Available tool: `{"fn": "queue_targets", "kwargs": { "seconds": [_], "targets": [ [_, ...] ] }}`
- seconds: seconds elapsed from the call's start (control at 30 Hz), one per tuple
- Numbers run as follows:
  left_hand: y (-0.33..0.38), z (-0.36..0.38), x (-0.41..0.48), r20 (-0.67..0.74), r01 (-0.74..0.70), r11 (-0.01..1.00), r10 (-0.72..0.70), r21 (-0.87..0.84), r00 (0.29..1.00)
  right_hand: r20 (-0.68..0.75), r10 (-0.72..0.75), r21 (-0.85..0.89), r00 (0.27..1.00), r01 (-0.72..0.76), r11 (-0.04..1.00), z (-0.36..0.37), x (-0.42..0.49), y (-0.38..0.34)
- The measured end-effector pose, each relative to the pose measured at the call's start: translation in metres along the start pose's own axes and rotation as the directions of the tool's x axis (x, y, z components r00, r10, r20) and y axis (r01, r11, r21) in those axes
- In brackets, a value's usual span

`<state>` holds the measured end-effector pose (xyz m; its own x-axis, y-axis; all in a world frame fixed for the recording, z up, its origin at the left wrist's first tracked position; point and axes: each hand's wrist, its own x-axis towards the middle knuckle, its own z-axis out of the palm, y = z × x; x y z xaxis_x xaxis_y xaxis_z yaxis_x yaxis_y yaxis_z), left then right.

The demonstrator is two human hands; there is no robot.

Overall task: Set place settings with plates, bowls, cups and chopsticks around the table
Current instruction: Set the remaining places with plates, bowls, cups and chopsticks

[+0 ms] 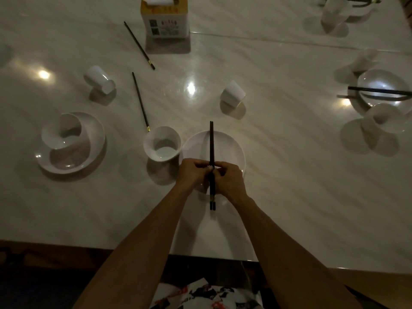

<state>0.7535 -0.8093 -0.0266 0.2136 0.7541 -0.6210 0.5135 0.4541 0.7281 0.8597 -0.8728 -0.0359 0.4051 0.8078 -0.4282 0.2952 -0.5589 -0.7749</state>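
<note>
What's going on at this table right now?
A person is setting a place. Their left hand and right hand together pinch a pair of dark chopsticks, held side by side over the white plate nearest them. A bowl stands just left of that plate. A single chopstick and a second loose chopstick lie apart on the table. At the right, another pair lies across a dish.

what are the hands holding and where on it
Both hands, left hand and right hand, pinch a pair of black chopsticks toward their near, thicker end, over the white plate.
</note>
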Motion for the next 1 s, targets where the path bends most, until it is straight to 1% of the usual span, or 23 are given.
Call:
{"fn": "queue_targets", "kwargs": {
  "seconds": [0.07,0.1,0.13,0.17,0.2,0.23,0.27,0.3,0.33,0.37,0.43,0.47,0.5,0.53,0.6,0.67,0.73,0.87,1.0],
  "targets": [
    [0.002,-0.001,-0.001,0.010,0.000,1.000,-0.001,0.030,1.000,-0.013,0.019,0.014,1.000,-0.019,1.000,0.002,-0.002,-0.001],
    [0.004,-0.002,-0.001,0.003,-0.008,0.999,0.008,0.032,1.000,-0.041,0.028,0.008,0.999,-0.028,1.000,0.001,-0.003,-0.001],
    [0.006,-0.002,-0.003,-0.026,-0.040,0.999,0.041,0.028,0.999,-0.084,0.030,-0.014,0.996,-0.031,0.999,0.000,-0.004,-0.003],
    [0.009,-0.005,-0.007,-0.097,-0.116,0.992,0.119,0.041,0.988,-0.130,0.024,-0.037,0.991,-0.029,0.999,-0.003,-0.003,-0.005],
    [0.011,-0.010,-0.011,-0.208,-0.232,0.966,0.252,0.114,0.945,-0.168,0.016,-0.049,0.986,-0.025,0.998,-0.006,-0.002,-0.006],
    [0.013,-0.017,-0.013,-0.325,-0.345,0.906,0.412,0.245,0.851,-0.192,0.007,-0.058,0.981,-0.019,0.998,-0.009,0.001,-0.008],
    [0.012,-0.027,-0.013,-0.401,-0.406,0.825,0.551,0.393,0.732,-0.206,-0.006,-0.076,0.979,-0.010,0.997,-0.012,0.005,-0.010],
    [0.010,-0.039,-0.009,-0.431,-0.397,0.759,0.631,0.516,0.645,-0.210,-0.024,-0.106,0.977,0.002,0.994,-0.013,0.010,-0.011],
    [0.008,-0.052,-0.003,-0.427,-0.331,0.734,0.635,0.593,0.644,-0.206,-0.047,-0.139,0.978,0.018,0.990,-0.014,0.014,-0.013],
    [0.005,-0.065,0.005,-0.401,-0.248,0.741,0.576,0.624,0.712,-0.198,-0.068,-0.172,0.978,0.033,0.985,-0.013,0.019,-0.013],
    [0.001,-0.088,0.020,-0.311,-0.115,0.769,0.385,0.629,0.869,-0.203,-0.107,-0.237,0.973,0.057,0.970,-0.011,0.026,-0.015],
    [0.001,-0.095,0.029,-0.246,-0.095,0.767,0.317,0.634,0.916,-0.215,-0.128,-0.276,0.968,0.065,0.959,-0.011,0.030,-0.015],
    [0.002,-0.101,0.038,-0.179,-0.110,0.763,0.285,0.637,0.942,-0.227,-0.152,-0.331,0.962,0.070,0.941,-0.012,0.033,-0.016],
    [0.005,-0.105,0.046,-0.118,-0.150,0.755,0.289,0.639,0.950,-0.233,-0.175,-0.400,0.956,0.070,0.914,-0.013,0.036,-0.016],
    [0.014,-0.112,0.058,-0.038,-0.229,0.725,0.332,0.650,0.942,-0.237,-0.188,-0.520,0.953,0.039,0.853,-0.016,0.042,-0.015],
    [0.024,-0.115,0.067,0.011,-0.292,0.694,0.379,0.658,0.925,-0.247,-0.163,-0.566,0.955,-0.006,0.824,-0.019,0.047,-0.014],
    [0.033,-0.114,0.074,0.068,-0.348,0.685,0.401,0.640,0.914,-0.250,-0.146,-0.587,0.957,-0.030,0.809,-0.022,0.051,-0.013],
    [0.040,-0.115,0.085,0.154,-0.430,0.629,0.444,0.648,0.883,-0.255,-0.161,-0.603,0.954,-0.027,0.798,-0.024,0.055,-0.011],
    [0.037,-0.119,0.093,0.220,-0.505,0.523,0.512,0.687,0.830,-0.289,-0.166,-0.516,0.943,-0.007,0.857,-0.026,0.072,-0.021]
  ]
}}
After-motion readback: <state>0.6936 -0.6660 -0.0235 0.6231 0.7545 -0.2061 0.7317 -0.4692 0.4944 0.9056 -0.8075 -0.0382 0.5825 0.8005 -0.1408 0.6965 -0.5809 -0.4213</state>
